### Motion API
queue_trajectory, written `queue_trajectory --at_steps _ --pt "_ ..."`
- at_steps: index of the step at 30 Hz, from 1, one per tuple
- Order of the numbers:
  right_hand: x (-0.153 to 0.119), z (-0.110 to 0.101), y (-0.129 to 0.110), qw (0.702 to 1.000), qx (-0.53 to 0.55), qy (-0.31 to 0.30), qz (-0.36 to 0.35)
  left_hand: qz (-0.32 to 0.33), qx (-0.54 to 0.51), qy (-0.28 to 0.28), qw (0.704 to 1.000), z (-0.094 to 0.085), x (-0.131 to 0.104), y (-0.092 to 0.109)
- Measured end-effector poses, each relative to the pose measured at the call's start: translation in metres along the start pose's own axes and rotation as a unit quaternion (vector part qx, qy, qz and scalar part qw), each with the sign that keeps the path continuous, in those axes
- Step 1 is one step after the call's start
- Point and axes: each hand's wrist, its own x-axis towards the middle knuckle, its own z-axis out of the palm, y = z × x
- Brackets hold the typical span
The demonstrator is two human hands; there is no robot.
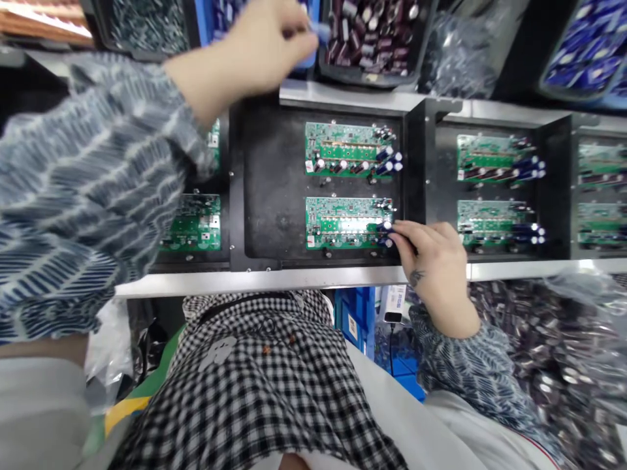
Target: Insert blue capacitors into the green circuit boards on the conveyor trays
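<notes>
A blue capacitor (385, 228) is pinched by the right hand (434, 261) at the board (343, 223), just left of its fingertips; the left hand (259, 46) is closed on something blue above.

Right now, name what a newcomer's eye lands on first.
The green circuit boards in black trays along the metal bench, mid-frame. The right hand presses blue capacitors at the near board's right end; the left hand reaches up-left toward bins of capacitors.

no legible text, labels too blurred
</notes>
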Motion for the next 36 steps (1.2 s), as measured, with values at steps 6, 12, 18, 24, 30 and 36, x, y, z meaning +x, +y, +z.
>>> queue_trajectory --at_steps 6,12,18,24,30,36 --pt "0.029 -0.013 -0.043 0.967 0.226 0.112 0.032 -0.017 -0.311 -0.245 0.918 0.053 -0.097 0.055" --pt "0.039 -0.015 -0.081 0.946 0.306 0.096 -0.051 0.010 -0.312 -0.370 0.875 0.062 -0.149 0.063" --pt "0.000 -0.027 -0.047 0.970 0.224 0.064 0.064 0.107 -0.019 -0.174 0.979 0.027 -0.229 0.043" --pt "-0.031 -0.002 0.008 0.987 0.043 0.012 0.155 -0.015 0.198 -0.017 0.980 0.032 -0.291 0.006" --pt "-0.026 0.011 0.006 0.981 0.005 -0.025 0.190 -0.047 0.224 -0.008 0.973 0.060 -0.292 -0.008" --pt "-0.026 0.013 0.011 0.984 0.017 -0.023 0.178 -0.107 0.266 -0.007 0.958 0.053 -0.288 -0.004"
